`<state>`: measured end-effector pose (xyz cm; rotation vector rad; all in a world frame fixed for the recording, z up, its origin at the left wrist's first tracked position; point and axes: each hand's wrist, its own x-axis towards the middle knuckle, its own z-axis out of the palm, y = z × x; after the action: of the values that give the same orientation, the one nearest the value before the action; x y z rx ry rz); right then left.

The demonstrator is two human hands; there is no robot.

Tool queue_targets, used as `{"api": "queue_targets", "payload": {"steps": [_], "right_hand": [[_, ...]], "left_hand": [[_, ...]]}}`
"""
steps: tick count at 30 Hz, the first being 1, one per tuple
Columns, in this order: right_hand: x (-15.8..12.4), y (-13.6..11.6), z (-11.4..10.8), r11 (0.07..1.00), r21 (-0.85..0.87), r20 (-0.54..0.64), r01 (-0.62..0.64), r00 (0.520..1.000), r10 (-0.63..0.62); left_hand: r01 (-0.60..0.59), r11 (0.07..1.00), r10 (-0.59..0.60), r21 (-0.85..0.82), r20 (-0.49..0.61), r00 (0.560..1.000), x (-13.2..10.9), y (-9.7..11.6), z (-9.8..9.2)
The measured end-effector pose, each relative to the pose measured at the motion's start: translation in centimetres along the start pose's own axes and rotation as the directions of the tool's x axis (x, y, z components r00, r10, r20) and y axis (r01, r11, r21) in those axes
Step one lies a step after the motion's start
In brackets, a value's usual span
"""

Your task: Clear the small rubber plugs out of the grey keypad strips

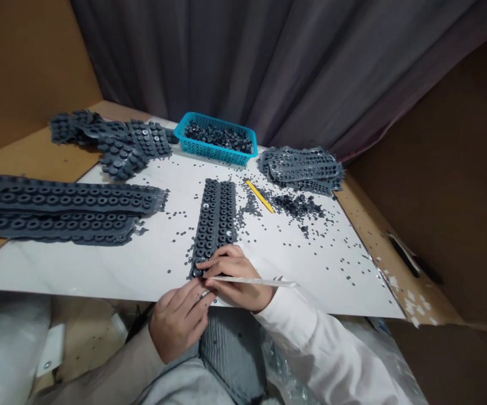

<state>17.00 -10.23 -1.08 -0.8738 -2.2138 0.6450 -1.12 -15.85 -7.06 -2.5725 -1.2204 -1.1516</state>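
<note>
A dark grey moulded rubber sheet (215,216) with rows of ring-shaped parts lies lengthwise before me, its near end at the table's front edge. My right hand (237,279) rests over that near end, closed around a thin white stick-like tool (254,280) whose back end points right. Fingertips of the right hand touch the rings there. Beside it, my left hand (182,316) is closed at the front edge, its fingertips meeting the right fingers. What the left fingers pinch is hidden.
Beyond stands a blue basket (216,152) full of small dark parts. Ring sheets (58,208) lie left, another heap (121,143) behind them. Punched sheets (305,167) are stacked back right, near a yellow stick (259,196) and dark scraps (298,206). Tiny discs litter the white tabletop (294,264).
</note>
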Motion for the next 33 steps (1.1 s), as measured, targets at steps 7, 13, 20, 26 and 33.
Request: {"api": "queue_targets", "payload": {"steps": [7, 13, 20, 26, 33], "right_hand": [[0.0, 0.2, 0.1, 1.0, -0.009, 0.029, 0.001, 1.0, -0.001], [-0.1, 0.2, 0.2, 0.999, -0.019, 0.001, 0.035, 0.999, -0.035], [-0.1, 0.6, 0.5, 0.966, -0.208, 0.029, 0.152, 0.988, -0.149], [0.1, -0.3, 0.4, 0.849, -0.453, 0.016, 0.271, 0.955, -0.296], [-0.1, -0.1, 0.6, 0.848, -0.479, -0.13, 0.225, 0.938, -0.322]], "left_hand": [[0.004, 1.0, -0.004, 0.003, -0.017, 1.0, 0.3, 0.1, -0.1], [-0.002, 1.0, 0.002, 0.012, -0.035, 0.999, 0.2, 0.0, -0.1], [0.021, 1.0, -0.021, -0.006, -0.025, 0.999, 0.5, 0.4, -0.1], [0.042, 0.999, -0.042, 0.004, -0.063, 0.997, 1.2, 0.7, -0.5], [0.047, 0.999, -0.046, 0.01, -0.059, 0.997, 1.6, 0.9, -0.9]]}}
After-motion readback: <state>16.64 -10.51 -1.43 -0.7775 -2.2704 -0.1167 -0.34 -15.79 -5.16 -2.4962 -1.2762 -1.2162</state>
